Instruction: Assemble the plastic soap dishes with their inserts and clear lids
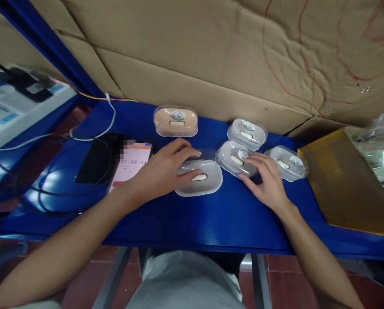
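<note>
Broadly, brown cardboard closes off the far side, and a blue table stretches across in front of it. At the right end stands a cardboard carton, tilted, with clear plastic packaging just beyond. The left hand reaches over the near-left grey case, thumb across its top, index finger at its far side; I cannot tell whether that grip is firm or merely resting. The right hand has its grip closed about the right end of the middle grey case, thumb at the near edge. To the left lie a lit phone and a dark device. A peach case sits far, beyond the left hand; a far grey case touches or nearly touches the middle one, and a right grey case lies near the carton. Smallest, pale oval tabs mark the cases.
</note>
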Available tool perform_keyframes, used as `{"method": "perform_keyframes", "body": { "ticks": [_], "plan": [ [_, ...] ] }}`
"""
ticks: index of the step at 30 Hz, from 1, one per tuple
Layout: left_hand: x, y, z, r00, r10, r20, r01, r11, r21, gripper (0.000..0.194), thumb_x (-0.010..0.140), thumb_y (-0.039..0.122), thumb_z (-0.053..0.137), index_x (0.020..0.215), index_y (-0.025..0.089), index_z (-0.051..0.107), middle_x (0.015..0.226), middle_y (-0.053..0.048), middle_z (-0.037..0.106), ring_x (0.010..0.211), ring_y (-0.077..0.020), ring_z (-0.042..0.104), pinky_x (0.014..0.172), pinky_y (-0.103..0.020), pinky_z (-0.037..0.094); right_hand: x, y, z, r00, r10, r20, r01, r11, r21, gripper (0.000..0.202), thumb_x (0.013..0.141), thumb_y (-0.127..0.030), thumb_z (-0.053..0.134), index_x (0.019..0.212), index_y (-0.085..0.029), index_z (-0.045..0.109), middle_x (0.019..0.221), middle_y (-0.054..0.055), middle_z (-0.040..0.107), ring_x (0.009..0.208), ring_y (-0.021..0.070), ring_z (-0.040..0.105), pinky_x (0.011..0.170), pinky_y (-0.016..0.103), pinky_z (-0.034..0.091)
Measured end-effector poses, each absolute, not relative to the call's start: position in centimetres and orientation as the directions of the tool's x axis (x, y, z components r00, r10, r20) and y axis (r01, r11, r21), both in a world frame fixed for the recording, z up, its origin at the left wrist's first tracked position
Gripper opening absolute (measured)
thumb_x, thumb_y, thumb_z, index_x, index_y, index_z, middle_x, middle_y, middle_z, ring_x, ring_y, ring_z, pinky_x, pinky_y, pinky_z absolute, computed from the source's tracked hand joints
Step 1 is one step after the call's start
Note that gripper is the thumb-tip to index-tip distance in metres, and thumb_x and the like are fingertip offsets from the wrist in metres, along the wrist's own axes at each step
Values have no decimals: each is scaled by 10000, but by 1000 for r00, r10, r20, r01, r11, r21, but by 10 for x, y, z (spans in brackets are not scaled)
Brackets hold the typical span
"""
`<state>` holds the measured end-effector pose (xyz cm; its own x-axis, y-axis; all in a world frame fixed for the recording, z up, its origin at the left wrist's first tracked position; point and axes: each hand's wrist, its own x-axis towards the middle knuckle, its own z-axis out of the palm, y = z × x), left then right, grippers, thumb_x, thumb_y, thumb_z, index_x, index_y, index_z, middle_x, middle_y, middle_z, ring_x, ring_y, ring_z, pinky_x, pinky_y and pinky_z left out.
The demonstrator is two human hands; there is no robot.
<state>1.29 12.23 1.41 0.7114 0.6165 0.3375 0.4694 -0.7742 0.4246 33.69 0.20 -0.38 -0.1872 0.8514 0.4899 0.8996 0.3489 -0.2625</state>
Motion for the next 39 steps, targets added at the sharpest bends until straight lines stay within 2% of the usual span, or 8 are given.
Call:
{"method": "perform_keyframes", "body": {
  "ticks": [4,8,11,14,19,23,31,39],
  "plan": [
    [19,124,8,703,583,407,545,-810,218,209,1070,289,595,1225,178,681,1294,-145,685,1189,-340,676,992,-503,539,351,-5,6,-68,869,489,895,270,-355,345,1042,-351,675,1375,-261,648,1280,112,750,1172,308,728,1017,488,594],
    [23,110,14,760,455,465,446,-885,137,207,1105,330,558,1167,191,699,1216,-125,715,1100,-304,687,923,-456,525,356,-6,7,22,821,570,934,187,-304,328,1047,-322,659,1368,-254,659,1291,121,743,1206,327,704,1037,520,563],
    [26,93,22,876,301,375,298,-952,68,312,1075,479,634,1137,183,709,1130,-107,736,1026,-291,700,886,-435,532,350,-8,7,-97,782,616,953,251,-168,239,1050,-272,658,1285,-258,699,1232,106,758,1166,312,706,1018,500,525],
    [28,83,23,935,248,254,257,-966,-2,347,984,465,785,1143,167,707,1136,-101,747,1042,-301,709,925,-444,540,336,-11,7,-302,829,471,929,366,-49,315,1052,-334,689,1353,-239,675,1207,90,792,1119,297,723,957,454,497],
    [28,83,18,921,303,246,290,-953,91,174,1007,299,761,1111,170,706,1094,-75,751,1023,-270,722,967,-428,543,320,-11,7,-371,885,283,921,388,-7,401,1101,-358,607,1473,-208,616,1407,123,741,1230,305,699,995,452,460],
    [29,83,17,892,337,303,292,-938,185,143,1078,292,644,1116,170,708,1091,-80,772,1025,-264,737,978,-432,535,326,-12,8,-344,884,317,921,383,-67,358,1122,-304,552,1459,-197,611,1323,103,780,1189,286,704,978,428,463],
    [34,91,7,802,460,381,435,-887,156,229,1117,263,523,1212,192,718,1182,-101,792,1096,-296,731,943,-449,523,345,-14,2,-119,886,447,971,198,-132,350,1120,-386,500,1392,-270,689,1195,85,808,1103,316,712,985,494,481],
    [34,94,-1,730,505,461,527,-845,92,248,1073,138,515,1209,225,704,1203,-107,758,1091,-298,719,924,-457,526,346,-8,0,-78,855,513,984,149,-99,271,1073,-396,611,1292,-313,746,1319,61,777,1191,329,687,1017,520,484]
  ]
}}
